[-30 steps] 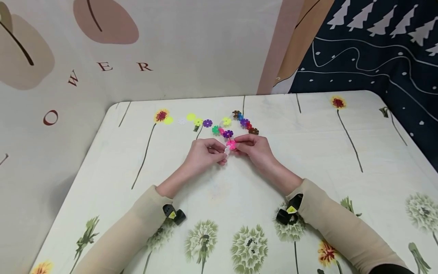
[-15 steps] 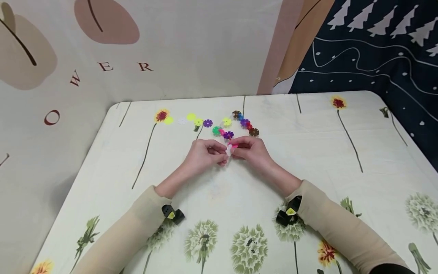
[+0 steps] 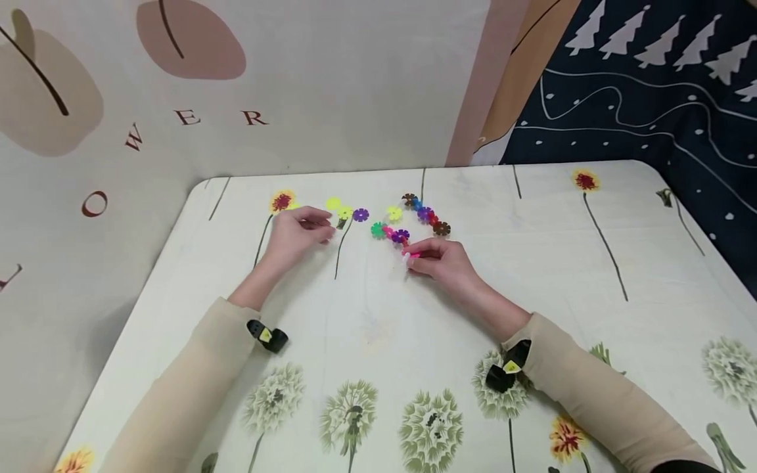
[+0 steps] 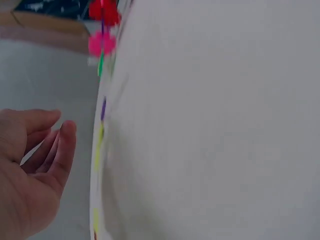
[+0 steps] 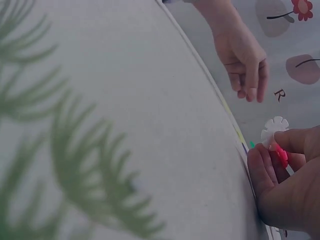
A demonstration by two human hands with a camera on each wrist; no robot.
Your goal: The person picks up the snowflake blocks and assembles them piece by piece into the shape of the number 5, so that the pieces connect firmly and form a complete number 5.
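My right hand (image 3: 440,259) pinches a pink snowflake disc (image 5: 282,156) at the near end of a curved chain of linked plastic discs. A white disc (image 5: 276,125) joins the pink one at the fingertips. From there the chain runs through a purple disc (image 3: 400,236) to a green disc (image 3: 378,230); its other arm passes a blue-purple disc (image 3: 425,214) to a brown disc (image 3: 441,228). My left hand (image 3: 298,234) hovers at the left over the table, fingers loosely bent with nothing between them, close to the loose yellow discs (image 3: 345,212).
A loose purple disc (image 3: 361,215) lies beside the yellow ones, left of the chain. The table (image 3: 378,328) has a white cloth printed with flowers and dandelions. Fabric-covered walls (image 3: 355,85) stand along its back and left sides.
My left hand has let go of the white disc and moved left and back towards the loose discs, covering some of them. My right hand keeps its pinch, having shifted slightly right.
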